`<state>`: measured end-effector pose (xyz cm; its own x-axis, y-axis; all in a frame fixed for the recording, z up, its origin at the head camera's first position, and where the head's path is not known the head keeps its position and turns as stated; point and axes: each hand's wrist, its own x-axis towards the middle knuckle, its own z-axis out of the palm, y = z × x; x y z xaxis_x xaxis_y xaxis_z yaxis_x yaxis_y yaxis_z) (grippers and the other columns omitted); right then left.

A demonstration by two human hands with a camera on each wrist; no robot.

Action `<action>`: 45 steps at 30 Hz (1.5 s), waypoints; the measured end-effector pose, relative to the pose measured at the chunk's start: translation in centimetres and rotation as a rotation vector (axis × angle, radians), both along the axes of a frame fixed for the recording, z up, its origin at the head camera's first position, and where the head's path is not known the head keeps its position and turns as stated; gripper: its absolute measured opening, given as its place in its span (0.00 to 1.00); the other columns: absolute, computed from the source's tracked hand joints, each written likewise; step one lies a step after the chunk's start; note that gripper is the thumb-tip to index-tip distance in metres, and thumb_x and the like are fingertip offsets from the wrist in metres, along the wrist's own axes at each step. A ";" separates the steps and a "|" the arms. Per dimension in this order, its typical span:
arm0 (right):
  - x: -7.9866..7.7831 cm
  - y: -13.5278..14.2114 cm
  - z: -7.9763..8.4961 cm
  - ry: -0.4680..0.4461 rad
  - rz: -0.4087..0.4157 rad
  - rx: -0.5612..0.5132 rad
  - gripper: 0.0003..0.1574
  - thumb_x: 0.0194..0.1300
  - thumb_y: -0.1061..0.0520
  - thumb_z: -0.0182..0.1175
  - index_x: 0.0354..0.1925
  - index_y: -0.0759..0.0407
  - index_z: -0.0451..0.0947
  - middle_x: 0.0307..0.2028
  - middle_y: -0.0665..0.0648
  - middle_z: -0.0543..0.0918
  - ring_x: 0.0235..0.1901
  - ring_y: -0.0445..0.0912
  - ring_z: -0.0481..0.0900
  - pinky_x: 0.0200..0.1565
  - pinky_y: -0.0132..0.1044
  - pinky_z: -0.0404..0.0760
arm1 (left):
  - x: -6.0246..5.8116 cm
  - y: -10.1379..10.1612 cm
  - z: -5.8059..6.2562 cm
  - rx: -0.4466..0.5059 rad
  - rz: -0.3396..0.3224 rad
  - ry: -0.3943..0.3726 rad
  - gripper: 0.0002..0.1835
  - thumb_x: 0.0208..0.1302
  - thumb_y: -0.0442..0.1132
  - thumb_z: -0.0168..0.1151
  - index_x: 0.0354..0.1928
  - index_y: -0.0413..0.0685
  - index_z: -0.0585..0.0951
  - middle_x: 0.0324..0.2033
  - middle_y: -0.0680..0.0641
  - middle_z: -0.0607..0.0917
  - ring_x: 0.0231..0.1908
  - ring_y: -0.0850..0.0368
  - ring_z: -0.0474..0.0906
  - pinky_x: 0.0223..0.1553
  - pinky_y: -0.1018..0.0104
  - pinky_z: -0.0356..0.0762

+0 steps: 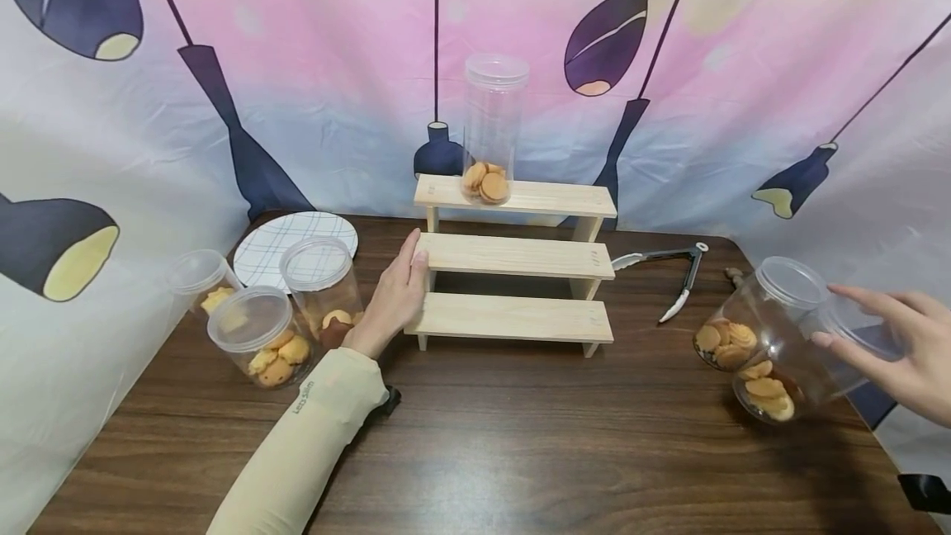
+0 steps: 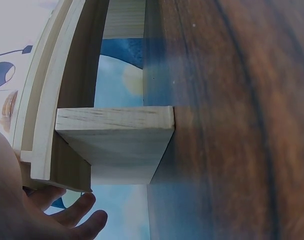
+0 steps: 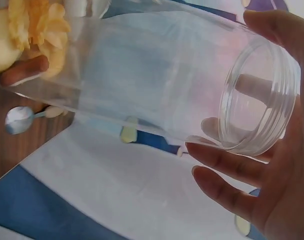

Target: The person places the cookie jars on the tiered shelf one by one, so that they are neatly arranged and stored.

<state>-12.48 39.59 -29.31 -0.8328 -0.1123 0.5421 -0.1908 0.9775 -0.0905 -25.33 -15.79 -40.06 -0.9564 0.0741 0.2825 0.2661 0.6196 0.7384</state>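
While, in the head view, the left hand touches the left end of the wooden stand, perhaps steadying it, a tilted cookie jar is right of the stand. Left wrist: fingers loosely spread. Right wrist: the right hand grips the jar's upper end, likely for control.

The table there carries a plate, stepped stand and tongs near its back edge, jars near both sides.
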 end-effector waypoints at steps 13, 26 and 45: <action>-2.4 -2.4 5.5 -0.050 0.010 -0.002 0.42 0.63 0.45 0.67 0.70 0.60 0.68 0.48 0.78 0.71 0.40 0.68 0.69 0.34 0.59 0.68 | -0.1 0.1 0.0 0.001 -0.009 0.007 0.32 0.81 0.56 0.30 0.79 0.49 0.51 0.75 0.41 0.59 0.73 0.44 0.57 0.73 0.49 0.54; -7.4 -6.3 11.6 -0.174 0.065 -0.016 0.42 0.71 0.41 0.59 0.74 0.58 0.61 0.56 0.80 0.66 0.53 0.74 0.62 0.48 0.71 0.59 | 0.1 -0.1 0.0 -0.002 -0.012 -0.012 0.33 0.80 0.57 0.29 0.80 0.52 0.49 0.76 0.44 0.57 0.74 0.45 0.55 0.74 0.50 0.53; -14.8 -13.2 18.8 -0.361 0.133 -0.111 0.46 0.68 0.33 0.57 0.78 0.40 0.55 0.74 0.71 0.56 0.66 0.72 0.57 0.62 0.75 0.53 | 0.1 0.1 -0.1 0.004 -0.001 0.000 0.33 0.80 0.57 0.29 0.80 0.53 0.50 0.76 0.45 0.58 0.74 0.47 0.56 0.74 0.51 0.54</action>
